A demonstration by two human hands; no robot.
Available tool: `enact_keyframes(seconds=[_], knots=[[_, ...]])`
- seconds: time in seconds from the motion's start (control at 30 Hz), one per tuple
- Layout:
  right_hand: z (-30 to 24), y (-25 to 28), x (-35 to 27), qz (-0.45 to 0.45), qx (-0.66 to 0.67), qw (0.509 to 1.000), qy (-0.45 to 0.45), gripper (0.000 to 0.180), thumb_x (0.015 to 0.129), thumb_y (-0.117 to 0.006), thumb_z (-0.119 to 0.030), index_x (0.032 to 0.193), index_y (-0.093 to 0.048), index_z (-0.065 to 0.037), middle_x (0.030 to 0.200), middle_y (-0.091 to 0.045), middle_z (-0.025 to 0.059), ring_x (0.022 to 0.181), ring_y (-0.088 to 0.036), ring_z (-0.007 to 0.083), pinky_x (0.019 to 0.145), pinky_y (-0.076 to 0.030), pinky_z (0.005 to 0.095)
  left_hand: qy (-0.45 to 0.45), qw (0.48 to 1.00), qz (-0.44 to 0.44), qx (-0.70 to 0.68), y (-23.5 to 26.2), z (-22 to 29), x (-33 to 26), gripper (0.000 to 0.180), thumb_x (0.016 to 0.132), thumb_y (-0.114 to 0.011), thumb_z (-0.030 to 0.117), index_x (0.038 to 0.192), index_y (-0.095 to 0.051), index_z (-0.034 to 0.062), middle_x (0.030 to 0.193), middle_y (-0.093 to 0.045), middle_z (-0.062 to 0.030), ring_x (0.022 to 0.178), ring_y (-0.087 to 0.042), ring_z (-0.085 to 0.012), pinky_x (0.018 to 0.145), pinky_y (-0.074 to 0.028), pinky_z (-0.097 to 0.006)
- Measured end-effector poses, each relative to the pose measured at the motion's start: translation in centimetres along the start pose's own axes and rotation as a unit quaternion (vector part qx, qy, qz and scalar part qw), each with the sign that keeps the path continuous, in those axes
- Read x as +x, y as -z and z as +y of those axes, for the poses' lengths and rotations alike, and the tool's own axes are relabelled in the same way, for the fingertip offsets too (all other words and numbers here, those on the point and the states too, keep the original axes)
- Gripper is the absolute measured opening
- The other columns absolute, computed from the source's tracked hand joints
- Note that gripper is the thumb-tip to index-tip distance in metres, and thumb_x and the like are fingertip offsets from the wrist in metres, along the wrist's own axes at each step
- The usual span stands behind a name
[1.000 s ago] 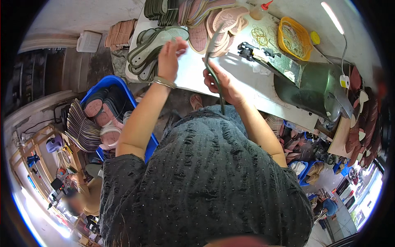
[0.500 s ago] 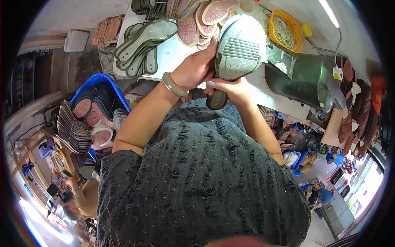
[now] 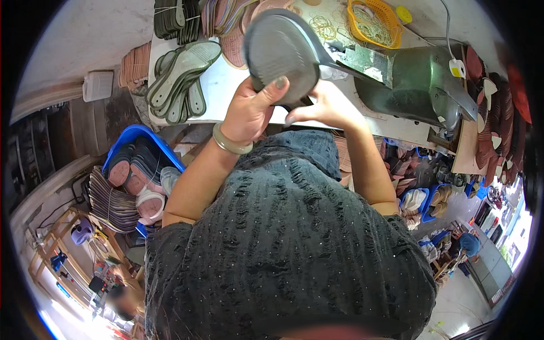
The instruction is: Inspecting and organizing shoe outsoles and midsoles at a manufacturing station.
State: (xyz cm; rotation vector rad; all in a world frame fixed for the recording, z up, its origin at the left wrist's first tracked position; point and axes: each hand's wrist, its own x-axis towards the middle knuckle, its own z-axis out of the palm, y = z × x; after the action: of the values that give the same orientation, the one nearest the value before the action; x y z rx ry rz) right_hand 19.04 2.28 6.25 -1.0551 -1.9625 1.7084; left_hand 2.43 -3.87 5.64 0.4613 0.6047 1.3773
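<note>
My left hand (image 3: 249,110), with a pale bangle at its wrist, grips a pair of grey shoe soles (image 3: 283,54) above the table edge. Its thumb presses on the front face, which is smeared by motion. Behind the front sole, a second dark one juts out to the right. Beside their lower edge my right hand (image 3: 331,107) is open, its thumb spread away from the fingers; some fingertips are hidden behind the soles. A pile of grey-green soles (image 3: 184,79) lies on the white table (image 3: 218,85) to the left.
At the back are bundled dark soles (image 3: 177,20) and pink insoles (image 3: 233,45). A yellow basket (image 3: 401,41) holds pale bands. To the right stands a dark green machine (image 3: 419,79). A blue crate (image 3: 116,144) of soles is at lower left. Other people are farther off.
The soles have turned over and swung left, from a lit ribbed face to a darker grey face. My left hand has moved its thumb onto the front; my right hand's thumb has come off them.
</note>
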Motion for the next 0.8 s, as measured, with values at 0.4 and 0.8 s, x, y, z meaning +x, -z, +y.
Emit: enact_keyframes(seconds=[0.4, 0.8], knots=[[-0.8, -2.4, 2.2, 0.465, -0.03, 0.856, 0.222, 0.009, 0.077, -0.068, -0.002, 0.086, -0.07, -0.001, 0.07, -0.063, 0.0053, 0.064, -0.056, 0.0116, 0.061, -0.045, 0.0247, -0.117, 0.981, 0.118, 0.102, -1.4, -2.1, 1.0, 0.022, 0.091, -0.055, 0.009, 0.11, -0.058, -0.0019, 0.103, -0.063, -0.006, 0.093, -0.059, -0.0107, 0.084, -0.046, -0.025], [2.1, -0.9, 1.5, 0.297, 0.133, 0.94, 0.106, 0.044, 0.083, -0.061, -0.005, 0.126, -0.051, -0.001, 0.103, -0.06, 0.0073, 0.092, -0.055, 0.0118, 0.082, -0.044, 0.024, 0.01, 0.996, 0.088, 0.011, 0.6, -2.4, 2.4, 0.031, 0.095, -0.05, 0.015, 0.121, -0.049, -0.0016, 0.113, -0.059, -0.0096, 0.104, -0.057, -0.0173, 0.09, -0.045, -0.032]])
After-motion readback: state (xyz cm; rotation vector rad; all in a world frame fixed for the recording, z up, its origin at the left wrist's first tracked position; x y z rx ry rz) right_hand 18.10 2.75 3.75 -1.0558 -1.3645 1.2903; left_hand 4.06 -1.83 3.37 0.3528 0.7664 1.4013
